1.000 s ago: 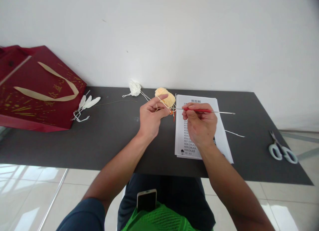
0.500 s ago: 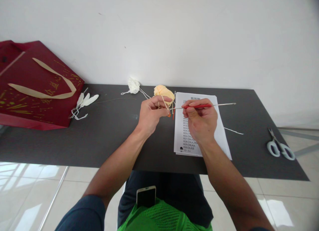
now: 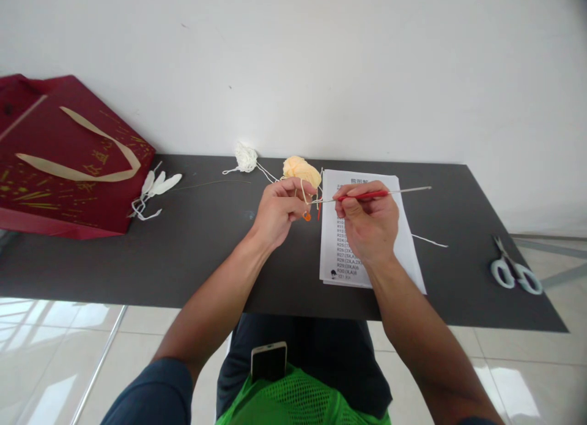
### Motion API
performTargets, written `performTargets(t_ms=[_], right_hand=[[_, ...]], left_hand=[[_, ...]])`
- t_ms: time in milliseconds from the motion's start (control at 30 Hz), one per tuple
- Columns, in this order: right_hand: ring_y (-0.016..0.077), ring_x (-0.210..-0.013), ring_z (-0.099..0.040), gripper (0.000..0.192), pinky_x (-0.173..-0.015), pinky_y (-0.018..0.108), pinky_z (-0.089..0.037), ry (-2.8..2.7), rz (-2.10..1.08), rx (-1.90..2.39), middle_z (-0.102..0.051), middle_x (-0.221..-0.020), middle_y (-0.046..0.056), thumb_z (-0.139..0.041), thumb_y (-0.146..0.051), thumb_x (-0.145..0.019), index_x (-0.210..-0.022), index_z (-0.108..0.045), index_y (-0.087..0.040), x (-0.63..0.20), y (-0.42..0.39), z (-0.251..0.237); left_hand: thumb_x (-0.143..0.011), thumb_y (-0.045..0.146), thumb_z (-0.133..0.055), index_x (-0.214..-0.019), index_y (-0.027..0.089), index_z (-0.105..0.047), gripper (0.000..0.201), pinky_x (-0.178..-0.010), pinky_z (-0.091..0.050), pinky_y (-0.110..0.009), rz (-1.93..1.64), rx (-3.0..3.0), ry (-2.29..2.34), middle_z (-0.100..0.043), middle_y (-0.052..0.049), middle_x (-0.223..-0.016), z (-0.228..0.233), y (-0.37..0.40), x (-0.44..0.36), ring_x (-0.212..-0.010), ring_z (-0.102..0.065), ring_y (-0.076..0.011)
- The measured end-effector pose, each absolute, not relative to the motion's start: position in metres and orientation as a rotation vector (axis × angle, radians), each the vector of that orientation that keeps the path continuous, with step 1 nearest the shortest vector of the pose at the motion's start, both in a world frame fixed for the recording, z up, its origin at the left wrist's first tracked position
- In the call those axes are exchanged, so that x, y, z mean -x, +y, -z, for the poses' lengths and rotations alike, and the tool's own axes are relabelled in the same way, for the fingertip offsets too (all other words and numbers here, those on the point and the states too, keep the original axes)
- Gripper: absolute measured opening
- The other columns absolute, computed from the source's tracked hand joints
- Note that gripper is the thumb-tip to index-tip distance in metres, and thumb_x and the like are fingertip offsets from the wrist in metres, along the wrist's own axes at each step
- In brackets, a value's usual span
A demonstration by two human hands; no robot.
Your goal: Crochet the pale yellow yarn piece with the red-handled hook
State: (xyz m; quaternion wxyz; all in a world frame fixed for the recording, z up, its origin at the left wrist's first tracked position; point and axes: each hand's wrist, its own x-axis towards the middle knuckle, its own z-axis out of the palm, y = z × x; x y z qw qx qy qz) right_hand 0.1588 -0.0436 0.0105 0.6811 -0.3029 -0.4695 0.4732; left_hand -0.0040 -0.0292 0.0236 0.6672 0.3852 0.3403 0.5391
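Note:
My right hand grips a crochet hook by its red handle, above the printed sheets. The hook's metal shaft reaches left to the fingers of my left hand. That hand is closed in a pinch on cream yarn, with a strand looped over the index finger. A small orange stitch marker hangs just below the fingertips. Any crocheted piece between the fingers is too small to make out. Behind my left hand lies a pale yellow ball of yarn.
Printed sheets lie under my right hand. White yarn sits at the wall, white petal-shaped pieces beside a red gift bag. Scissors rest near the right edge of the dark table. A phone is at my lap.
The fingers of my left hand have shifted slightly, and the orange stitch marker now hangs lower and farther left. The crochet hook has moved a little to the left.

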Motion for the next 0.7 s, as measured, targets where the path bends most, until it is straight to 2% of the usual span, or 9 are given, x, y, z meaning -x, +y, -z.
performTargets(t_ms=[233,533,700], right_hand=[[0.0102,-0.060,-0.061,0.021,-0.054,0.027,-0.050,-1.074,-1.054,0.686,-0.076,-0.083,-0.001,-0.086,-0.031,-0.079,-0.084,-0.066,-0.025,-0.1596,-0.0441,-0.0113],[0.0100,-0.059,-0.060,0.021,-0.053,0.027,-0.050,-1.051,-1.106,0.668,-0.075,-0.083,-0.001,-0.085,-0.034,-0.080,-0.085,-0.066,-0.026,-0.1586,-0.0448,-0.0108],[0.0080,-0.058,-0.059,0.024,-0.052,0.023,-0.049,-0.964,-1.219,0.659,-0.074,-0.080,-0.002,-0.087,-0.034,-0.078,-0.083,-0.066,-0.024,-0.1584,-0.0426,-0.0140]], left_hand=[[-0.051,0.007,-0.062,-0.074,0.013,-0.071,0.026,-0.042,-0.015,-0.023,-1.096,-0.740,0.739,-0.054,0.000,-0.053,-0.0278,-0.0272,0.0066,-0.043,-0.038,-0.0060],[-0.049,0.011,-0.059,-0.065,0.014,-0.067,0.018,-0.042,-0.015,-0.024,-1.025,-0.689,0.685,-0.047,0.000,-0.047,-0.0265,-0.0248,0.0081,-0.040,-0.033,-0.0060],[-0.053,0.011,-0.061,-0.067,0.013,-0.071,0.017,-0.042,-0.018,-0.023,-1.051,-0.726,0.676,-0.054,-0.001,-0.050,-0.0241,-0.0239,0.0094,-0.042,-0.039,-0.0065]])
